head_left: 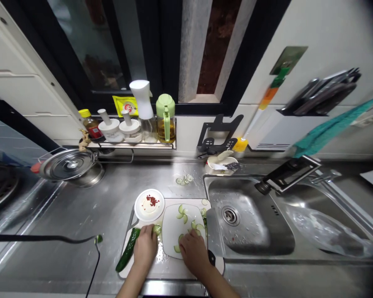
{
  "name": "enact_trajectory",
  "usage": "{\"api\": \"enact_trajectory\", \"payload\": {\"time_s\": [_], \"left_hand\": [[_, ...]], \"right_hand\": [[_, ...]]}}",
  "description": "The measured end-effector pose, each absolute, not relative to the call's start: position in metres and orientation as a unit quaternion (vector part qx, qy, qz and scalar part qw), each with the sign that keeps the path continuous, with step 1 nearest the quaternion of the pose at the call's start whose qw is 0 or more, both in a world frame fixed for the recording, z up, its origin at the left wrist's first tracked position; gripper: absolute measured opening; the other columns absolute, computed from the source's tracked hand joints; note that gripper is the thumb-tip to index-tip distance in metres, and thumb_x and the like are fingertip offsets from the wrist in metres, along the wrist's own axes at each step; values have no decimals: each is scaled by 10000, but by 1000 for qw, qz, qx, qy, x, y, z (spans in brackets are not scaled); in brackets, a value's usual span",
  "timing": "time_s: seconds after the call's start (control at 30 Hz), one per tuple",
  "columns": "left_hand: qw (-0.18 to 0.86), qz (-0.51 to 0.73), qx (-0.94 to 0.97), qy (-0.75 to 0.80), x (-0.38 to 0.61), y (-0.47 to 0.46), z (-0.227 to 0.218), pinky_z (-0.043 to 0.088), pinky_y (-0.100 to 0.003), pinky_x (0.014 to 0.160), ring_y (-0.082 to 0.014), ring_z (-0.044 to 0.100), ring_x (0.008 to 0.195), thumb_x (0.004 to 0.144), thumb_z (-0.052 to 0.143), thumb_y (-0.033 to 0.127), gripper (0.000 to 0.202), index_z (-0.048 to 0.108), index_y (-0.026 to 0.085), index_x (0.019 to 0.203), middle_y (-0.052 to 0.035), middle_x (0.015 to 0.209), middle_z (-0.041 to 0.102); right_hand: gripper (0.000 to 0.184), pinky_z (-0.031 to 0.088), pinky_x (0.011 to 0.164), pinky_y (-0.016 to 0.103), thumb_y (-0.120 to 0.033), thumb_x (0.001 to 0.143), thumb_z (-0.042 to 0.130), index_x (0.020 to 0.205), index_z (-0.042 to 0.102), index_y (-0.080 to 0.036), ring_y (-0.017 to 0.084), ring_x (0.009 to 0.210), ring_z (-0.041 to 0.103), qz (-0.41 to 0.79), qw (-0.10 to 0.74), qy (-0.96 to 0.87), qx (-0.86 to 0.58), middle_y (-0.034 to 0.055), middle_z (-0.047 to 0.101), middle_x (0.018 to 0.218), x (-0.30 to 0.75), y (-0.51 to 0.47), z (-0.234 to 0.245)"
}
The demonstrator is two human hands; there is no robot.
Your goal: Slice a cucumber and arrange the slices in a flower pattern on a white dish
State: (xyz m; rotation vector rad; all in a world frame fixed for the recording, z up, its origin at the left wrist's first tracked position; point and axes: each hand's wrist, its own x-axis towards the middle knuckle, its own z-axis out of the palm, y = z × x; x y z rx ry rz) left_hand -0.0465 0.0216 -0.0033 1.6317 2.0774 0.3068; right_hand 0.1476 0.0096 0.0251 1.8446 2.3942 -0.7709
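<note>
My left hand (146,245) is closed at the left part of the cutting board (170,271), fingers around cucumber slices (157,229) that poke out at its fingertips. Just left of it lies a cut length of cucumber (128,250). My right hand (195,251) reaches over a white square plate (170,219), its fingertips pinched down onto a cucumber slice (180,239). Other slices form a fan shape (182,213) on this plate. Beside my right hand a knife (216,231) lies along the board's right edge, its black handle partly hidden.
A small white dish (142,211) with chopped red bits sits at the board's upper left. Thin slices (184,179) lie on the steel counter behind. The sink (245,219) is at right, a lidded pot (71,165) at left, and a condiment shelf (136,145) at the back.
</note>
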Motion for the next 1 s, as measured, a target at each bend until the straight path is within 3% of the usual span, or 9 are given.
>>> {"api": "enact_trajectory", "payload": {"time_s": [0.13, 0.33, 0.53, 0.63, 0.9, 1.0], "left_hand": [[237, 125, 588, 763, -47, 21, -5, 407, -259, 748, -192, 628, 887, 864, 445, 155, 229, 627, 180, 1003, -88, 1037, 669], [270, 139, 571, 762, -56, 25, -9, 362, -225, 643, -145, 577, 648, 841, 492, 178, 115, 569, 210, 761, -2, 702, 639], [231, 173, 593, 752, -64, 25, -8, 389, -236, 684, -170, 608, 750, 797, 491, 171, 99, 564, 211, 744, -32, 787, 654], [241, 191, 581, 753, -66, 24, -8, 386, -237, 664, -165, 597, 709, 787, 481, 181, 102, 553, 212, 723, -19, 730, 642], [424, 320, 479, 699, -78, 29, -6, 355, -208, 575, -106, 497, 553, 700, 550, 277, 105, 603, 186, 701, 40, 587, 570], [506, 357, 425, 660, -79, 32, -5, 315, -198, 533, -81, 442, 510, 633, 632, 332, 175, 618, 166, 684, 55, 550, 534]], "right_hand": [[156, 306, 784, 363, -199, 886, 495, 848, 646, -182, 255, 1011, 515, -253, -3, 773, 582, 59, 678, 931, 141, 11, 24], [171, 299, 723, 320, -161, 866, 482, 799, 636, -190, 209, 902, 524, -284, -36, 771, 568, 38, 662, 854, 126, 24, 24], [143, 297, 698, 313, -173, 838, 505, 781, 635, -199, 223, 888, 519, -300, -63, 776, 551, 34, 646, 816, 106, 40, 21], [131, 316, 745, 313, -160, 825, 516, 798, 640, -193, 221, 889, 517, -307, -85, 777, 543, 41, 647, 830, 98, 47, 19], [245, 323, 907, 321, -119, 765, 555, 972, 660, -197, 209, 978, 540, -354, -166, 753, 529, 49, 673, 1012, 87, 58, 16], [172, 333, 900, 315, -142, 779, 553, 882, 673, -208, 192, 930, 565, -381, -188, 742, 518, 20, 697, 942, 85, 62, 16]]}}
